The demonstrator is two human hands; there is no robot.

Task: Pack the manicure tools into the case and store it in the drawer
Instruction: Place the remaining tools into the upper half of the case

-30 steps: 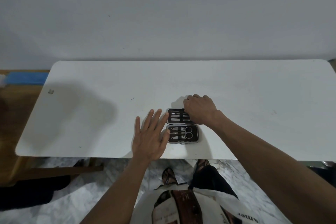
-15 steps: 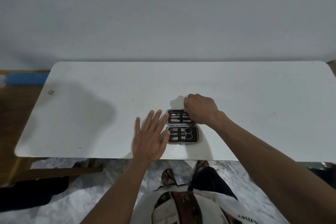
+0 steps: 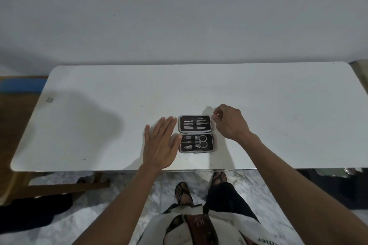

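A small manicure case (image 3: 196, 133) lies open flat on the white table (image 3: 278, 117), near its front edge. Its far half holds several slim metal tools (image 3: 195, 123); its near half holds scissors (image 3: 201, 141) and clippers under an elastic band. My left hand (image 3: 161, 143) lies flat with straight fingers just left of the case, fingertips touching its left edge. My right hand (image 3: 229, 121) hovers at the case's far right corner, fingers loosely curled, holding nothing.
A wooden bench or frame (image 3: 18, 125) with a blue pad (image 3: 22, 84) stands left of the table. A grey wall rises behind. My legs and sandalled feet (image 3: 184, 193) show below the table edge on a marbled floor. No drawer is in sight.
My right hand has lifted off the far half of the case and moved right, uncovering the tools there. The left hand has stayed in place.
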